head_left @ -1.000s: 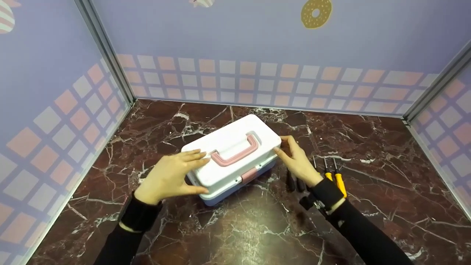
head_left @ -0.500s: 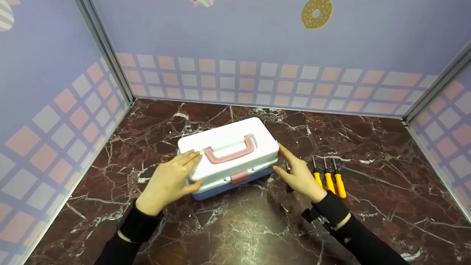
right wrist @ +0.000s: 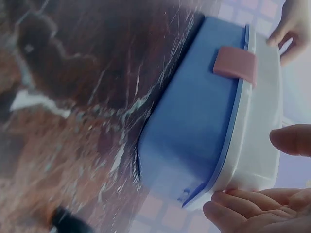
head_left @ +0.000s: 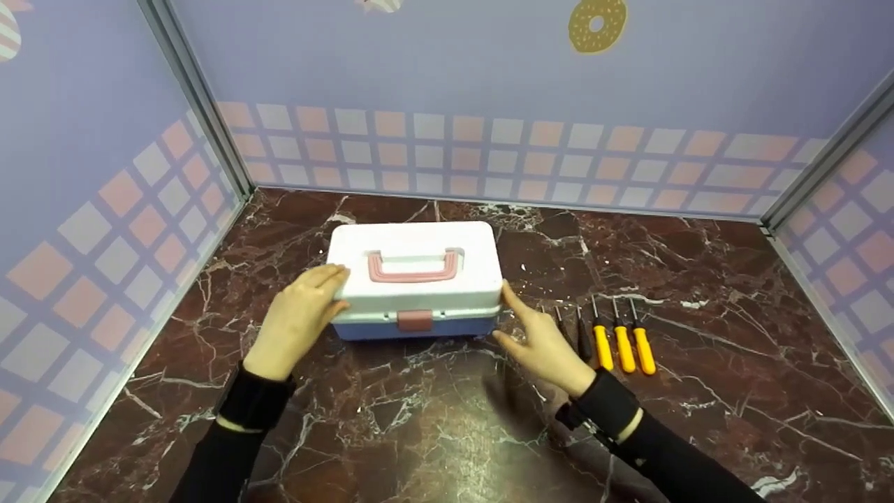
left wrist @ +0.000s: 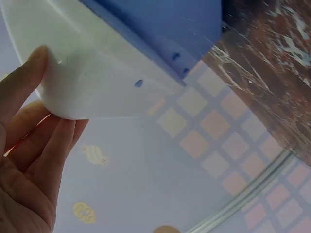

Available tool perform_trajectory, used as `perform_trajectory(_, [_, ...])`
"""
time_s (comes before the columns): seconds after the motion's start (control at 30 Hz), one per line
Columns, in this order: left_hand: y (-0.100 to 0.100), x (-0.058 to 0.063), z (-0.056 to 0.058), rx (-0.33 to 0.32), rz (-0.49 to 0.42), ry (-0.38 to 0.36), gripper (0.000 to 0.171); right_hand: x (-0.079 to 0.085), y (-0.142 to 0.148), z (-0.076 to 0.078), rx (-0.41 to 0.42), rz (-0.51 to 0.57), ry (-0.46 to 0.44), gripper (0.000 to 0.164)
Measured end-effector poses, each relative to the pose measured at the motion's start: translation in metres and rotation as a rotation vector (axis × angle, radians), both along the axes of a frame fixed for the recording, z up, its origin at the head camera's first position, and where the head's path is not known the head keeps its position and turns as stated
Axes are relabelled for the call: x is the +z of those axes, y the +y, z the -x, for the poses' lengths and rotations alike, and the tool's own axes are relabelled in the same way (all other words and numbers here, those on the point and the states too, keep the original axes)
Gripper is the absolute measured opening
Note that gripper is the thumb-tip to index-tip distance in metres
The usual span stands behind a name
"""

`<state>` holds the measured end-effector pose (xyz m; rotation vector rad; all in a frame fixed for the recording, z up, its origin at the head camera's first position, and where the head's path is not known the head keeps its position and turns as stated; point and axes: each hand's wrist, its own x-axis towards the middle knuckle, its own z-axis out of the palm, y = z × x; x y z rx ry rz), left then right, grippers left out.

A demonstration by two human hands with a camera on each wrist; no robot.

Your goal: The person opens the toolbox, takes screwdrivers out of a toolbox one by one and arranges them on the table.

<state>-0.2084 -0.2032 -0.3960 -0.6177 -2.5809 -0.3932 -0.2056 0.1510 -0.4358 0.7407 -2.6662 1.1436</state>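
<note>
A closed toolbox (head_left: 416, 307) with a white lid, blue base, pink carrying handle (head_left: 413, 274) and pink latch (head_left: 415, 321) stands on the table, its front facing me. My left hand (head_left: 297, 318) holds the lid's left front corner. In the left wrist view, that hand's thumb (left wrist: 38, 58) lies on the white lid and its other fingers bend at the edge. At the opposite end, my right hand (head_left: 548, 349) touches the toolbox's right side with extended fingers. The right wrist view has the right thumb (right wrist: 291, 140) beside the lid's front. The toolbox's inside is hidden.
Three yellow-handled screwdrivers (head_left: 624, 349) lie side by side right of the toolbox. Dark-handled ones (head_left: 584, 342) lie beside them, partly behind my right hand. Patterned panels (head_left: 447, 154) enclose the dark marbled table (head_left: 419, 433) at the back and sides.
The toolbox has turned from a slant to nearly square with the back panel and shifted left. Both hands have moved with it, and more of the screwdrivers is uncovered.
</note>
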Motion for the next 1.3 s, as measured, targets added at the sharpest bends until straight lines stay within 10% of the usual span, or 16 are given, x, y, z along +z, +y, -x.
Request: perform_trajectory(1.3, [-0.041, 0.003, 0.086, 0.117, -0.096, -0.08, 0.053, -0.009, -0.063, 0.061, -0.034, -0.114, 0.003, 0.088])
